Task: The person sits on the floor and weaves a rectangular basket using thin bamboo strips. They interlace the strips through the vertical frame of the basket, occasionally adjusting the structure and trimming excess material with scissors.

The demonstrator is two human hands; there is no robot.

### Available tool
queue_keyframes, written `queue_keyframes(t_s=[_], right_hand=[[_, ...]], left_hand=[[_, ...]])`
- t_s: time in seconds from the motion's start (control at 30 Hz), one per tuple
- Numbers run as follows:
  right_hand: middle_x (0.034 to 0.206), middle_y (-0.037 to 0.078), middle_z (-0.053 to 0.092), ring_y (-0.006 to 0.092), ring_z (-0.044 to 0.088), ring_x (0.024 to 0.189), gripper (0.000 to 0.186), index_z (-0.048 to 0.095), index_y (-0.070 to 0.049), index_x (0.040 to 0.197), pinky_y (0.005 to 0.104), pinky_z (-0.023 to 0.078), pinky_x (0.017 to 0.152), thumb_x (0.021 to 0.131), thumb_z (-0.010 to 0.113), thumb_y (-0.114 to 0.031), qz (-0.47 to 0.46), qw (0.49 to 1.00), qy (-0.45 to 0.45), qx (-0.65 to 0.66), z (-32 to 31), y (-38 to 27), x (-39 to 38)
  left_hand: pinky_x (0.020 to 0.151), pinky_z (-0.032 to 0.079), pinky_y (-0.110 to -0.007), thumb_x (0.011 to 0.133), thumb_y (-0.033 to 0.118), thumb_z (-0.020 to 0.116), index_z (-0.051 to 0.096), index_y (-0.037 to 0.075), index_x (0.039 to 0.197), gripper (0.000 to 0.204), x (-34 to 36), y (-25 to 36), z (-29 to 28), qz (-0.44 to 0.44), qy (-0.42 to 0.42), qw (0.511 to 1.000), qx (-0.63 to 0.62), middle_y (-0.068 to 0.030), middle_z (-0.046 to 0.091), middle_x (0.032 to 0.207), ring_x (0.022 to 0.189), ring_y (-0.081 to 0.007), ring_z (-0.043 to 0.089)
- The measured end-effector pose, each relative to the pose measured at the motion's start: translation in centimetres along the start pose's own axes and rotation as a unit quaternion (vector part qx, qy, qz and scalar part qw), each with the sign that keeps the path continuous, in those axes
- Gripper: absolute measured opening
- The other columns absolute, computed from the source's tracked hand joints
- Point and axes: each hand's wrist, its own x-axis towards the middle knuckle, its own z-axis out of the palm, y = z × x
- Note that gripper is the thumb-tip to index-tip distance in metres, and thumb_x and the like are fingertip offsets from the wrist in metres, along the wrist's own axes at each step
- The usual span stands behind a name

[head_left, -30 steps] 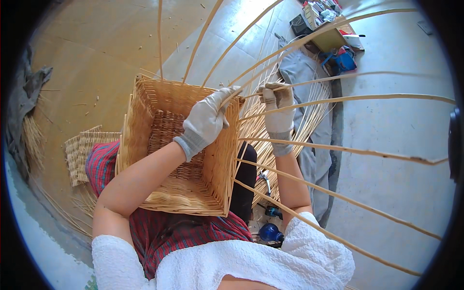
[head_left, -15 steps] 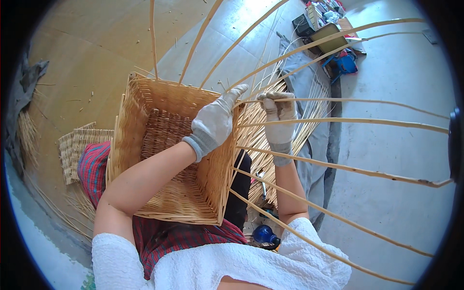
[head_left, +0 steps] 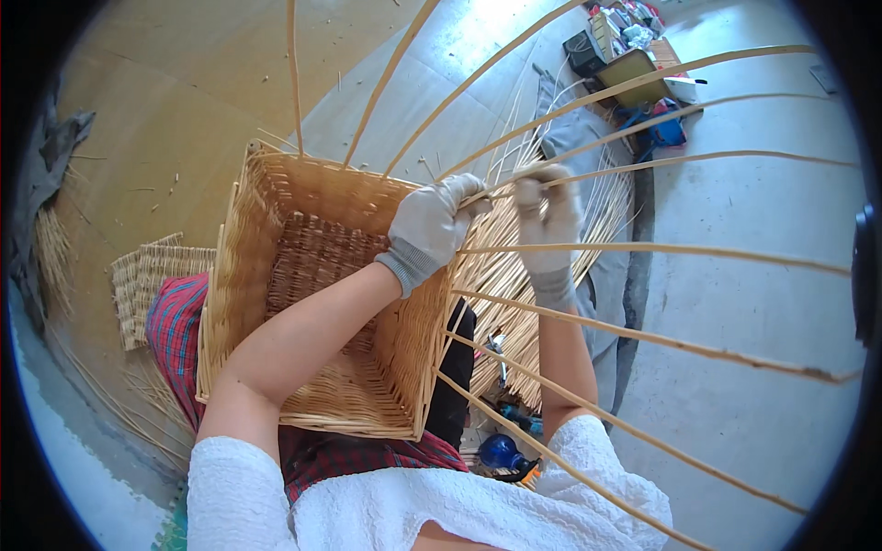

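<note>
A square wicker basket point(head_left: 317, 418) with a darker brown woven base rests tilted across my lap, its opening facing up. Long bare willow rods fan out from its far and right rims. My left hand point(head_left: 430, 226), in a whitish knitted glove, is at the far right corner, its fingers closed round the base of a willow rod point(head_left: 717, 156). Just to the right, my right hand point(head_left: 551, 220), gloved too and slightly blurred, is closed on the same rod farther along. Its thumb and fingertips are partly smeared.
A bundle of thin rods point(head_left: 514, 344) lies on grey cloth beyond my right arm. By my lap is a blue round object point(head_left: 501, 451). A woven panel point(head_left: 165, 271) lies at the left. Farther off, a box and clutter stand near a blue stool point(head_left: 663, 131).
My left hand has moved right, closing its fingers at the rim corner. My right hand has shifted slightly up and right, and the rod has swung upward with it.
</note>
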Motion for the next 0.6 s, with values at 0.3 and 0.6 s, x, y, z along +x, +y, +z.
queue_keyframes(t_s=[0.3,0.6], right_hand=[[0.057,0.004,0.047,0.0131,0.046,0.05,0.067,0.043,-0.007,0.064,0.027,0.032,0.045,0.102,0.037,-0.061,-0.158,0.973,0.166,-0.02,5.0,1.4,2.7],[0.057,0.003,0.044,0.0135,0.042,0.052,0.073,0.041,-0.007,0.064,0.0282,0.031,0.048,0.096,0.037,-0.073,-0.058,0.982,0.178,0.03,5.0,3.1,2.1]], left_hand=[[0.08,0.058,-0.035,0.089,0.008,0.069,0.069,0.004,0.114,0.025,-0.3,-1.3,0.3,0.065,0.012,0.997,-0.033,-0.0185,0.072,0.103,0.094,-0.031,0.072],[0.083,0.059,-0.04,0.082,-0.004,0.061,0.068,0.003,0.117,0.036,0.5,-1.4,0.0,0.11,-0.01,0.994,0.027,-0.0193,0.071,0.108,0.097,-0.0363,0.07]])
